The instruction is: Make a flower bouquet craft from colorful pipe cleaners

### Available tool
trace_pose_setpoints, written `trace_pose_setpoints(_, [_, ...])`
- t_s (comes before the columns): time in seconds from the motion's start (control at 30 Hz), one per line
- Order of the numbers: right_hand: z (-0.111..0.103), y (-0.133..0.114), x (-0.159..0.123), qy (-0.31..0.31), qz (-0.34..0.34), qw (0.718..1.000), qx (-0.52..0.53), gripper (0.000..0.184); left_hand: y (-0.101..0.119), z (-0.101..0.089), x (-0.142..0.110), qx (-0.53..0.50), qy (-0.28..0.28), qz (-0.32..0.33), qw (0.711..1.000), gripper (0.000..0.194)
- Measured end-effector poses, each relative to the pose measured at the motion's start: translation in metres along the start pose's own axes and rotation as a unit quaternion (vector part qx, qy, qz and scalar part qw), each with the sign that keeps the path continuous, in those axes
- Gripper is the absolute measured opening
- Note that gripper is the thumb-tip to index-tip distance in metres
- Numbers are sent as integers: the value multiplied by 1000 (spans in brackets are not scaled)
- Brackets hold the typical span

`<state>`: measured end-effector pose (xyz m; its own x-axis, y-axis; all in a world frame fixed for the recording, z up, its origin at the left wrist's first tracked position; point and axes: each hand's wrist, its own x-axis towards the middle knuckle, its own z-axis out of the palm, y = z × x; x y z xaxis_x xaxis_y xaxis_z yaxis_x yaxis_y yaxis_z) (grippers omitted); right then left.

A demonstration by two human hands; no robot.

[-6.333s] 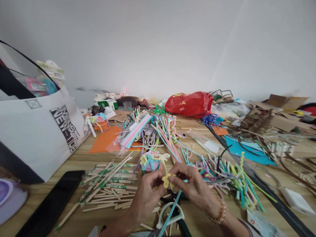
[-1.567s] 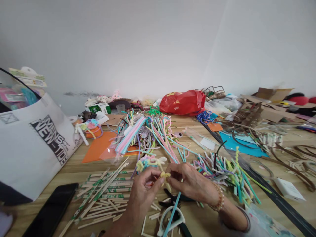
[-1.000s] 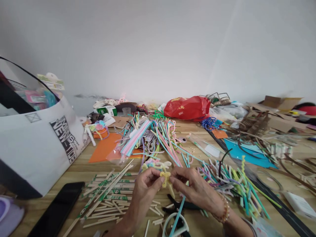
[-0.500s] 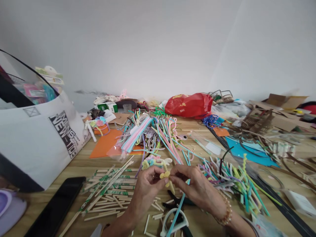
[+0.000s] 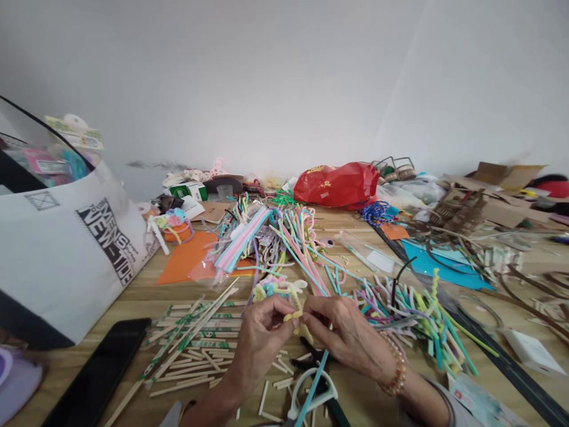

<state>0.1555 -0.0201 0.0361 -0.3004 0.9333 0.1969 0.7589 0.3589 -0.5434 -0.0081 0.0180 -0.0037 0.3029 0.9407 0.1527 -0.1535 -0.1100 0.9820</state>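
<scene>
Yellow flower (image 5: 292,317), one: pinched between the fingers of my left hand (image 5: 262,335) and my right hand (image 5: 349,335), above the counter (image 5: 149,412). Just beyond: pastel basket (image 5: 272,289). Nearer: blue stem (image 5: 313,384) across white handle (image 5: 333,391). Left: wooden sticks (image 5: 217,344), then phone (image 5: 100,370). Right: heap of stems (image 5: 418,320). Farthest, by the wall (image 5: 284,77): red bag (image 5: 335,187).

The wooden table (image 5: 128,296) carries scattered sticks (image 5: 202,323). Left of the sticks lies a phone (image 5: 98,373), and a tote (image 5: 48,255) stands farther left and back. Right of the sticks are pliers (image 5: 336,409), then loose stems (image 5: 400,314), then a white box (image 5: 531,350). Behind the sticks lie an orange sheet (image 5: 182,261), a stem heap (image 5: 267,249) and, farthest, a red bag (image 5: 335,187).
</scene>
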Motion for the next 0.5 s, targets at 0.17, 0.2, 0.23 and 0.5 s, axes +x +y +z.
trace_pose_setpoints(0.17, [2, 1, 0, -7, 7, 1000, -2, 30, 2, -1, 0, 18, -13, 2, 1000, 7])
trace_pose_setpoints(0.2, [2, 2, 1, -6, 11, 1000, 5, 30, 2, -1, 1, 22, -10, -8, 1000, 7])
trace_pose_setpoints(0.23, [2, 3, 2, -6, 15, 1000, 19, 31, 3, -2, 2, 23, -6, -25, 999, 7])
trace_pose_setpoints(0.5, [-5, 12, 7, -20, 37, 980, 196, 39, 12, -3, 5, -56, 9, -120, 991, 22])
